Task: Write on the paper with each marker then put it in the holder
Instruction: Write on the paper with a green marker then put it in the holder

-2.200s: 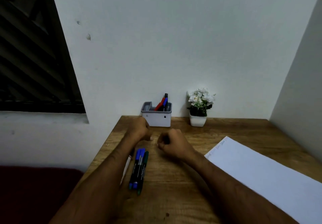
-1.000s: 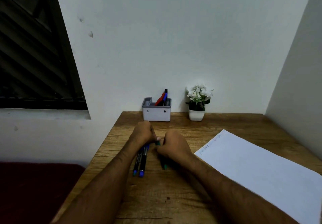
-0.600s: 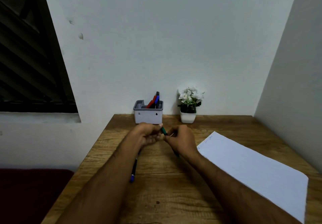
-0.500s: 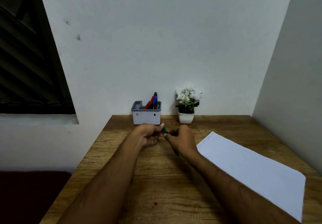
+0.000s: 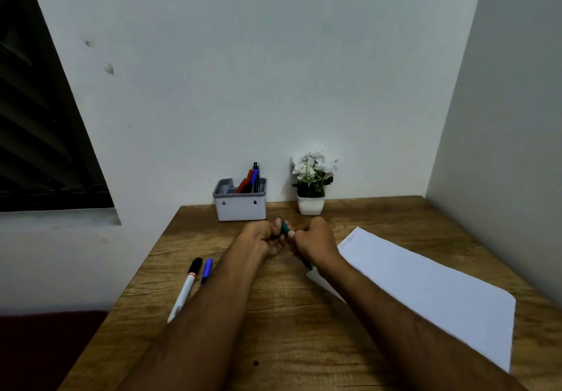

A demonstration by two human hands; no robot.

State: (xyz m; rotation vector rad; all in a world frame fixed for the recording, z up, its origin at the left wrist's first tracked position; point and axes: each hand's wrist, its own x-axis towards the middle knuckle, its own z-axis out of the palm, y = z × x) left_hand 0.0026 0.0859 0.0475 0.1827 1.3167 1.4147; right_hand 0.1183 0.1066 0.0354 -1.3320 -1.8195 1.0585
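Left hand: the left hand point(image 5: 264, 238) is curling its fingers around the cap end of a green marker point(image 5: 285, 227).
Right hand: the right hand point(image 5: 314, 242) is gripping the marker's barrel, just above the wooden desk point(image 5: 273, 330).
Paper: a white sheet point(image 5: 425, 287) is lying to the right, faint writing at its far corner.
Holder: a grey holder point(image 5: 240, 205) is standing at the wall, holding red, blue and black pens.
Spare markers: a white marker point(image 5: 186, 287) and a blue marker point(image 5: 206, 269) are lying left of the arm.

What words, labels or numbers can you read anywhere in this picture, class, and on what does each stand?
None can be read.
Paper: faint handwriting at its far corner, too small and blurred to read.
White marker on the table: a red band, any print too small to tell.
Holder: two small holes, no text.
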